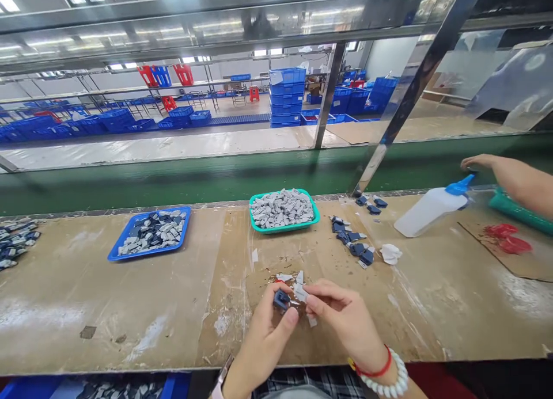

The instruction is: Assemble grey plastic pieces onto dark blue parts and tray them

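Near the table's front edge, my left hand [270,335] grips a small dark blue plastic part [281,299] between thumb and fingers. Just beside it, my right hand [339,312] pinches a small light grey plastic part [300,292]. The two parts are close together; whether they touch I cannot tell. A few loose grey pieces [284,277] and a bit of red lie on the table beyond my fingers. Farther back stands a green tray [285,230] heaped with grey parts [283,209]. To the right lies a row of joined dark blue and grey parts [352,240].
A blue tray [113,255] of mixed parts sits left, with a pile of parts [15,243] at the far left. Right are crumpled paper [391,254], a white bottle [430,212] and another person's arm [518,177]. A metal post [401,99] rises behind the table.
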`<state>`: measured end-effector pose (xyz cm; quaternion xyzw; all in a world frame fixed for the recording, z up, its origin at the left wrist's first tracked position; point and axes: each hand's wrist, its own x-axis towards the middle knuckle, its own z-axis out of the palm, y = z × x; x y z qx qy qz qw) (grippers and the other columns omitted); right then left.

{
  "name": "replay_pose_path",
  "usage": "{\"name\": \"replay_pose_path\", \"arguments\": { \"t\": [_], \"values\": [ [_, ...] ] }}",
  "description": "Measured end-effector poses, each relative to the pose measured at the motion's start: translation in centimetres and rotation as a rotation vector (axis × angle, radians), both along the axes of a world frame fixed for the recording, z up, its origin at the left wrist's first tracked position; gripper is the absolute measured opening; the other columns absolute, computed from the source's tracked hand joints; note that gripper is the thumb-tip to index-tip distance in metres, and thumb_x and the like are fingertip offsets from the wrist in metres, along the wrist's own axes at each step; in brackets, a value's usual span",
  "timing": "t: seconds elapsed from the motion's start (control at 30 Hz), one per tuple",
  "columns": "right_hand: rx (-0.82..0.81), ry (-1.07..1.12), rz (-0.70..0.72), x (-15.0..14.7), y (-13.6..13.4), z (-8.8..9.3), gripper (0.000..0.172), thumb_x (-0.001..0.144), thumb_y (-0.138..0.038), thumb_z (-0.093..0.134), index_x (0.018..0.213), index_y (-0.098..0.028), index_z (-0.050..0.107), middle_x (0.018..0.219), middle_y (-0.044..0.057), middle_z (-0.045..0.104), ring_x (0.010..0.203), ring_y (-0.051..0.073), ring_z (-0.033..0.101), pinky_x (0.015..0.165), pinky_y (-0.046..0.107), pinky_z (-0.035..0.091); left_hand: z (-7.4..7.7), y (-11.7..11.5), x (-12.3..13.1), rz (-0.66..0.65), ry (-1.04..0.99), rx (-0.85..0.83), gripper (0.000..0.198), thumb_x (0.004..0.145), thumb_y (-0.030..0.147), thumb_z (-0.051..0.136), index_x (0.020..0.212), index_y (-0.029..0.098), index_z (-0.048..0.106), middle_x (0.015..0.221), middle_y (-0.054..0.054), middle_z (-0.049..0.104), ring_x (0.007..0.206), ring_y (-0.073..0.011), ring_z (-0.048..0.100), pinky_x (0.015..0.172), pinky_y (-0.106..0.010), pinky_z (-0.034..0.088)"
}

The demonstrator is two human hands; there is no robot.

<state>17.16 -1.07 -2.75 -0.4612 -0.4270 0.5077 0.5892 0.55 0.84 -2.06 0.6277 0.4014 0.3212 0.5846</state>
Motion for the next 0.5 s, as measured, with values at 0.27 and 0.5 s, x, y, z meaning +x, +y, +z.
{"name": "replay_pose_path", "arguments": {
  "t": [0.27,0.5],
  "values": [
    [0.432,-0.61,-0.102,-0.9,-1.4,1.4,0.022,0.086,-0.013,0.057,0.096,-0.025,0.072,0.084,0.006,0.067,0.072,0.014,0.064,0.061,0.023,0.055,0.7,-0.4,1.1,0.05,0.046,0.118,0.022,0.094,0.041,0.043,0.107,0.024,0.05,0.104,-0.004,0.054,0.099,-0.0189,0.051,0.089,-0.029,0.036],
    [0.477,-0.818,0.266,-1.3,-2.0,1.1,0.03,0.089,-0.013,0.047,0.113,-0.02,0.063,0.097,0.01,0.062,0.082,0.016,0.063,0.07,0.025,0.055,-1.3,-1.1,-0.1,0.288,0.083,0.068,0.03,0.094,0.047,0.035,0.091,0.022,0.051,0.082,-0.002,0.053,0.078,-0.0182,0.05,0.072,-0.028,0.039]
  ]
}}
